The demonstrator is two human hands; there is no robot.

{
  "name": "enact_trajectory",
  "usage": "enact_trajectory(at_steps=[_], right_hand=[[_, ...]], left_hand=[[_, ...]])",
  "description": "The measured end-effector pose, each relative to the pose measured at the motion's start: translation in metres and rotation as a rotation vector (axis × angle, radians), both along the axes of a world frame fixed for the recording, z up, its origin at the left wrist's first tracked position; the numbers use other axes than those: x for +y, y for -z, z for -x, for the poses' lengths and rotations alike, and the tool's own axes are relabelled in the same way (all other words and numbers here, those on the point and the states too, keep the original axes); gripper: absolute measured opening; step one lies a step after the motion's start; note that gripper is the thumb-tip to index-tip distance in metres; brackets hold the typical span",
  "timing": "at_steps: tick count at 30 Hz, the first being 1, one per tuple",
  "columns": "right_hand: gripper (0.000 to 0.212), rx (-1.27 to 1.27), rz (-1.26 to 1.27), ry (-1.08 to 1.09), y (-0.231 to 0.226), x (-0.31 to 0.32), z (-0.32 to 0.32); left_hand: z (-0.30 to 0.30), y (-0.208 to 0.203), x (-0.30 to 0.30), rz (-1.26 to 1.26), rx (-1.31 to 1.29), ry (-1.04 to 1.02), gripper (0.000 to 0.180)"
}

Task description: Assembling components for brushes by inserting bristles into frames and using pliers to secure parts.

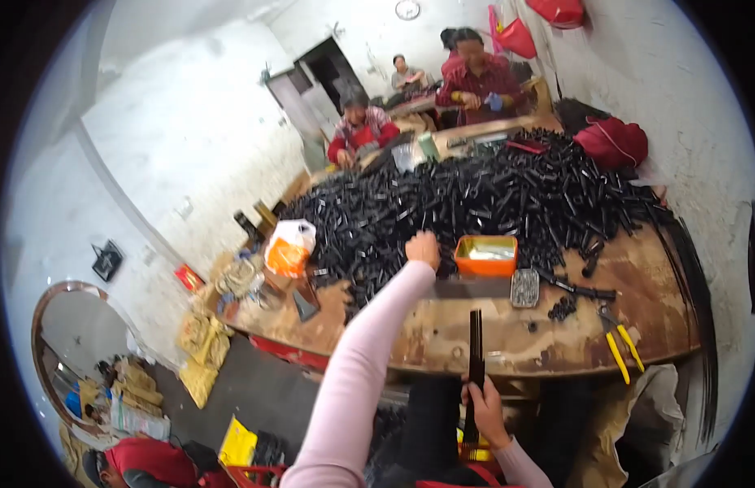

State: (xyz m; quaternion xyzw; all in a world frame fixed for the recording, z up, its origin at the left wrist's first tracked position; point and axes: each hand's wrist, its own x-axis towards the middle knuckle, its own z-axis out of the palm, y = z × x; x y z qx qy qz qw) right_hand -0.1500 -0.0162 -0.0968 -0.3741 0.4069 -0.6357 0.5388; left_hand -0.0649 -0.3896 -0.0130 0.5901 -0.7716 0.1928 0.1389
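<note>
Stretches the left arm out over the table (426,337), with the left hand (423,248) at the near side of a broad pile (475,195) of black parts. Shows the back of this hand, fingers bent and turned down toward the parts; cannot tell an open grip from a closed one there, nor make out anything held. Grips with the right hand (487,411), close to the body and short of the table's near edge, a bundle of thin black strips (476,346). Clamps thumb and fingers together round the strips below their middle, leaving the upper ends upright against the view of the tabletop.

Has an orange tray (486,267) just right of the left hand, and next to it, nearer the body, a tin (524,289) of small pieces. Farther right, shows a little heap (562,308) of black bits and yellow-handled pliers (621,354) at the near edge. Left of the pile, shows a white and orange bag (290,248).
</note>
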Motion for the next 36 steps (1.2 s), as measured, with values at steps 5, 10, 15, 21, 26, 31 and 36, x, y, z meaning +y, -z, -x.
enact_trajectory(at_steps=[5,10,15,21,26,31,36], right_hand=[[0.02,0.034,-0.011,0.001,-0.014,0.004,0.004],[0.019,0.007,-0.043,-0.007,-0.016,0.003,0.002],[0.019,-0.037,0.011,-0.021,-0.009,-0.001,-0.012],[0.017,-0.038,0.012,0.033,0.001,-0.005,-0.004],[0.026,-0.088,0.055,0.029,-0.021,0.004,-0.013],[0.052,-0.194,0.039,-0.024,-0.02,0.006,-0.027],[0.062,-0.506,-0.157,-0.127,-0.008,-0.003,-0.015]], left_hand=[[0.02,-0.009,-0.009,-0.066,-0.059,-0.051,0.013],[0.025,-0.013,-0.003,-0.012,-0.197,0.028,0.014],[-0.012,-0.046,0.007,0.327,-0.133,0.069,0.008],[-0.027,-0.114,0.118,0.324,0.036,0.407,0.011],[-0.058,-0.086,0.208,-0.566,1.365,0.588,0.025],[-0.031,-0.057,0.19,-1.147,1.521,0.549,0.03],[-0.018,-0.093,0.229,-1.736,1.146,0.818,0.035]])
